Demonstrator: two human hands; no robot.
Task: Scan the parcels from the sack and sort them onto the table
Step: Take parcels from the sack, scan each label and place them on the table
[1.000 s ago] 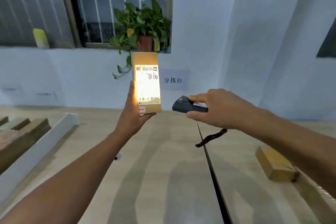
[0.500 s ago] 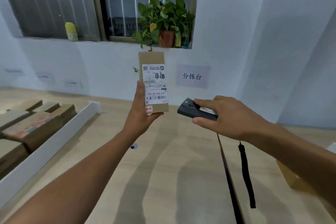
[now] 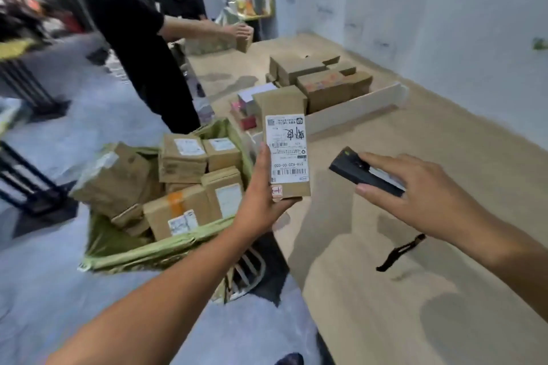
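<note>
View swung left since the last frame: full green sack (image 3: 142, 252) now in shot, beside the surface (image 3: 385, 305). Left hand (image 3: 261, 204) still grips the parcel (image 3: 286, 154) upright, label facing camera, over the surface's edge. Right hand (image 3: 430, 198) still pinches the scanner (image 3: 355, 170) just right of it.

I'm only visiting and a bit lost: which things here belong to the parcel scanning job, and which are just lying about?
In the job: labelled parcel in the left hand; black scanner in the right hand; green sack of parcels; wooden table; sorted boxes behind the white divider.
Lying about: black metal frame at the left edge; cluttered far stand, too blurred to detail.
</note>
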